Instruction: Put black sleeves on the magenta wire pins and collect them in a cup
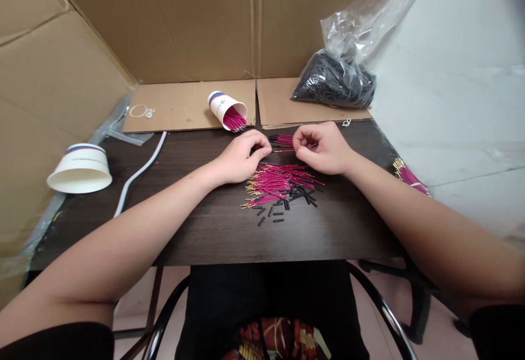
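My right hand (322, 147) is closed in a pinch on a thin magenta wire (287, 151), whose gold tip points left. Just left of that tip, my left hand (246, 155) has thumb and forefinger pressed together; anything between them is too small to make out. Below both hands lies a loose pile of magenta wires (273, 181) with gold ends. Short black sleeves (303, 193) are scattered at the pile's near side. Behind the right hand's fingers, more magenta wires with black ends (281, 139) lie side by side, partly covered by that hand.
A paper cup (223, 105) full of magenta wires lies on its side at the back. A clear bag (336, 78) of black pieces rests at back right. An upturned paper cup (80, 168) and grey tube (141, 171) are left. Cardboard walls (184, 21) enclose the table.
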`<state>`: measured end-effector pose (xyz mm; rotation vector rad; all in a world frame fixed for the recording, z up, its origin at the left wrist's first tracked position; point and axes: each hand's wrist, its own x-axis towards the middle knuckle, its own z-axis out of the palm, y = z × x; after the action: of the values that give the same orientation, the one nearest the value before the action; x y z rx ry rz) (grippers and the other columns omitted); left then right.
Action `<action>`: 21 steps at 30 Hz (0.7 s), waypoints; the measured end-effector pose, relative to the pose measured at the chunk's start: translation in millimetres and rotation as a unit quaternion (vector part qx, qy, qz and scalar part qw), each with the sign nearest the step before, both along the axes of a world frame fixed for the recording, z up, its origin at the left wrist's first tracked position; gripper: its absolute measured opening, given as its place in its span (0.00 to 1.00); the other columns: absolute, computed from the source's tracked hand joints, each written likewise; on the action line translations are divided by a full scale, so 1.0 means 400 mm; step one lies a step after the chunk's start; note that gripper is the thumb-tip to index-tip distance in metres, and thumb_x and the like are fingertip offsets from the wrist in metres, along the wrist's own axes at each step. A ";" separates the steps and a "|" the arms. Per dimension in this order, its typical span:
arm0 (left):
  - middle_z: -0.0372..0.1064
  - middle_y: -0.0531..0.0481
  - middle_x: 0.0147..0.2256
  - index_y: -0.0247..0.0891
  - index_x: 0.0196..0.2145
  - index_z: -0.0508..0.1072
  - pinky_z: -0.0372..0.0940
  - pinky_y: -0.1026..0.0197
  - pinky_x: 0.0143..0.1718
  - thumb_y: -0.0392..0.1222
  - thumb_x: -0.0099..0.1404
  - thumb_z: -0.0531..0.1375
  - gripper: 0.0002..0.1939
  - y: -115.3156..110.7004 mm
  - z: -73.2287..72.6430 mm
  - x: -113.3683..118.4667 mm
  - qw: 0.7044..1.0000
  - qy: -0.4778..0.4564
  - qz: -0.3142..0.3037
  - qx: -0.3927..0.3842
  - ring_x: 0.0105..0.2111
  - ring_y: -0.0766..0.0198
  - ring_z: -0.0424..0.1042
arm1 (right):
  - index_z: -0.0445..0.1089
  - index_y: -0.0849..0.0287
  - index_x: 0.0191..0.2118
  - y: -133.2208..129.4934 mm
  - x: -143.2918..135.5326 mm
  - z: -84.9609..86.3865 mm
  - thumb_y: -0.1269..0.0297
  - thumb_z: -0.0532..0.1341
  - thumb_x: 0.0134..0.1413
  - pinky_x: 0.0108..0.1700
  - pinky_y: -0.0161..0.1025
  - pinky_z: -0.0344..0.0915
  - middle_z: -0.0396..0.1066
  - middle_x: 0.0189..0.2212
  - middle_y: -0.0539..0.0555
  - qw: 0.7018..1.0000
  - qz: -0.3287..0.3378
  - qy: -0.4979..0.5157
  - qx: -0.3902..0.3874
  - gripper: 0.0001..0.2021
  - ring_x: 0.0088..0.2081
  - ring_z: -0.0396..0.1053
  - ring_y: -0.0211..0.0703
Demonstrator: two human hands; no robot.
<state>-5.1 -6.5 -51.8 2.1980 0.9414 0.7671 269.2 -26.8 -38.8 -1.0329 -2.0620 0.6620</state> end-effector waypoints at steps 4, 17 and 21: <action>0.80 0.42 0.49 0.38 0.41 0.79 0.73 0.46 0.59 0.39 0.78 0.64 0.06 0.002 0.000 -0.001 1.000 -0.002 0.002 -0.006 0.49 0.53 0.78 | 0.73 0.57 0.29 -0.001 0.000 0.000 0.65 0.63 0.51 0.31 0.38 0.60 0.69 0.23 0.48 1.000 0.005 -0.009 0.003 0.03 0.25 0.62 0.35; 0.81 0.42 0.48 0.38 0.41 0.79 0.72 0.46 0.59 0.41 0.78 0.64 0.07 -0.002 0.006 0.000 1.000 -0.005 -0.002 -0.017 0.49 0.53 0.79 | 0.73 0.57 0.34 -0.012 -0.003 0.005 0.69 0.66 0.57 0.31 0.36 0.61 0.72 0.26 0.47 0.999 0.034 -0.017 0.032 0.02 0.26 0.64 0.34; 0.81 0.43 0.47 0.38 0.41 0.79 0.72 0.48 0.57 0.42 0.78 0.63 0.08 -0.003 0.011 0.002 1.000 -0.008 -0.001 -0.028 0.48 0.54 0.78 | 0.74 0.57 0.36 -0.014 -0.007 0.007 0.69 0.66 0.59 0.30 0.35 0.60 0.71 0.26 0.46 0.997 0.049 -0.021 0.058 0.01 0.25 0.62 0.34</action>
<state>-4.3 -7.8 -47.4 2.1410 0.9412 0.7478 266.4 -32.3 -36.1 -0.8907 -2.1728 0.5655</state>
